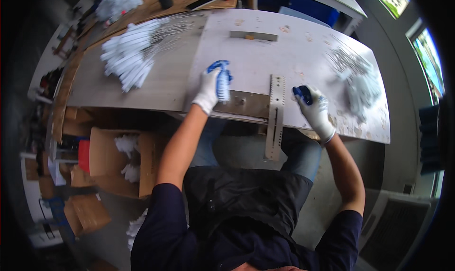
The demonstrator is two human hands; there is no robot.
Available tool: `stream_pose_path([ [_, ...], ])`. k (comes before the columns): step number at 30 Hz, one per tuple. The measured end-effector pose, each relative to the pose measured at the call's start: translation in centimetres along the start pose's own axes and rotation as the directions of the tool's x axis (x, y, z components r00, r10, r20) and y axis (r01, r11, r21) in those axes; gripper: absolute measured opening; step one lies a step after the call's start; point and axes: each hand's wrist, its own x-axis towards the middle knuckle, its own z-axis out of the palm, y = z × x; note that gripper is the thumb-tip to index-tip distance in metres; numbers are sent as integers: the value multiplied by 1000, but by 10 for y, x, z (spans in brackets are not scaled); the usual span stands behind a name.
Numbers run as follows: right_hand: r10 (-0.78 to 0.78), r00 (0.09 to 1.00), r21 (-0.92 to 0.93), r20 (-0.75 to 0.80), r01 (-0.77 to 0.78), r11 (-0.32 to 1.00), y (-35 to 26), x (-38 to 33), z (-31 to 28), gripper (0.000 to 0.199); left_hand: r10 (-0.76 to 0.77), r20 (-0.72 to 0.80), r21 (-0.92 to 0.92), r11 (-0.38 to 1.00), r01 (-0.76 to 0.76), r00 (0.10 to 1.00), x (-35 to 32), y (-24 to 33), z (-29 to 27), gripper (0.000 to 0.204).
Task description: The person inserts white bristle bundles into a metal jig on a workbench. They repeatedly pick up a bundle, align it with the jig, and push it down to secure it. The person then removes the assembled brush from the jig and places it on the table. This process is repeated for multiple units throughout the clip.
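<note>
Left hand [212, 87]: gloved, closed on one white piece [222, 87] over the metal plate [246, 104] | right hand [314, 110]: gloved, fingers curled at table [284, 53] edge, contents unclear | slotted bar [275, 115]: one, between hands | white piles: two, left pile [128, 57], right pile [362, 88].

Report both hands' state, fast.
Left hand: gloved, fingers closed around a white brush piece.
Right hand: gloved, fingers curled on the workbench; whether it holds anything cannot be told.
</note>
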Motion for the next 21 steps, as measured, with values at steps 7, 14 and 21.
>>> stream_pose_path([
  [7,94,866,191,490,-212,958,-93,33,81,42,-41,155,-218,973,74,987,5,-4,31,37],
  [14,324,807,96,494,-422,902,-60,49,114,64,-71,304,-261,953,155,950,16,-29,40,39],
  [21,284,840,91,462,-364,927,-66,53,116,63,-143,328,-82,981,178,934,25,-18,37,37],
])
